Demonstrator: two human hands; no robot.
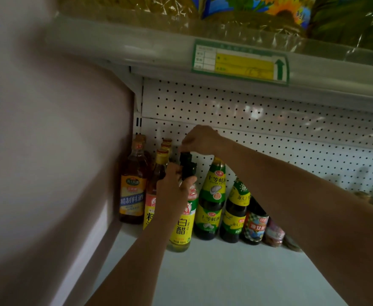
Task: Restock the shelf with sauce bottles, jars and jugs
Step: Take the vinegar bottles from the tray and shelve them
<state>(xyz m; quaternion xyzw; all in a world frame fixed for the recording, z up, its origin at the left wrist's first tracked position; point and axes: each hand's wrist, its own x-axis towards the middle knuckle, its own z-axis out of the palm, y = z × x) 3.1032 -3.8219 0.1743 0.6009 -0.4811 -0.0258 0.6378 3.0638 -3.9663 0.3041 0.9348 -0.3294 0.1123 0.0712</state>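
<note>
- Spanning the lower view, the white shelf [225, 272] has a pegboard back [269, 120].
- Standing at its back-left corner is a row of bottles: an amber cooking-wine bottle [132, 191], a white-vinegar bottle [182, 226] and 2 green-labelled oyster-sauce bottles [212, 199].
- Left hand [172, 191] has its grip curled round the vinegar bottle's neck.
- Right hand [200, 139] pinches a small black object [186, 162] above that bottle; what it is, I cannot tell.

Counted rightward from the pink side wall [48, 151]: two amber cooking-wine bottles [132, 191], three gold-capped bottles [160, 171], one white vinegar bottle [182, 226], two green-labelled oyster sauce bottles [212, 199], one dark bottle [255, 224], one small jar [274, 234]. Two hands [174, 188].
</note>
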